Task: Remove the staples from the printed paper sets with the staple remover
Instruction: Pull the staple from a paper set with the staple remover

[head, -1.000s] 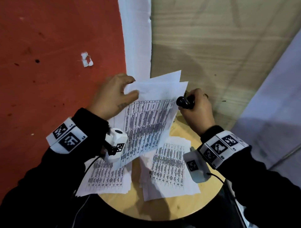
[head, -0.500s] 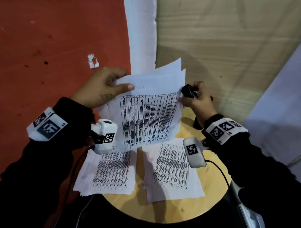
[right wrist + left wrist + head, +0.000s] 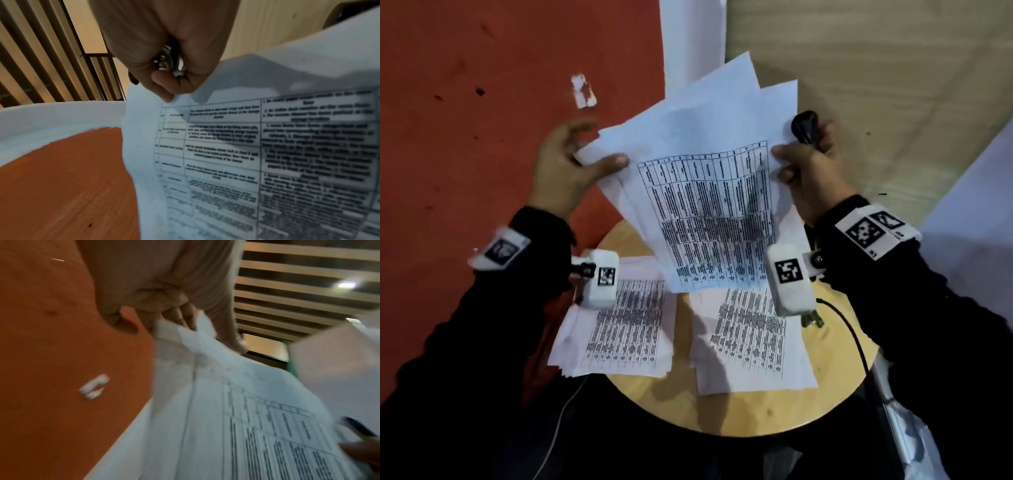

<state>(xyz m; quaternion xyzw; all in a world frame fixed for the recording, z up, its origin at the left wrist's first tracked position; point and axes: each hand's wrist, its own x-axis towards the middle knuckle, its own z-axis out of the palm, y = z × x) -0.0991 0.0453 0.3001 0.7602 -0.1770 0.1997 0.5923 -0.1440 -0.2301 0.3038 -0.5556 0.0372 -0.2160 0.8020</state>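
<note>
Fanning apart above the round table's (image 3: 739, 416) far edge, the lifted paper set (image 3: 709, 192) now spreads into loose sheets, suggesting its staple is out. The left hand (image 3: 565, 171) pinches one corner; the right hand (image 3: 813, 171) pinches the other while gripping the staple remover (image 3: 804, 127).

Two paper stacks (image 3: 619, 329) (image 3: 753, 346) side by side on the stool (image 3: 722, 414), held paper set (image 3: 705, 192) above them.

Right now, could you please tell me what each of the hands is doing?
Left hand: pinching the raised paper set.
Right hand: gripping the staple remover, thumb on the set's edge.
</note>
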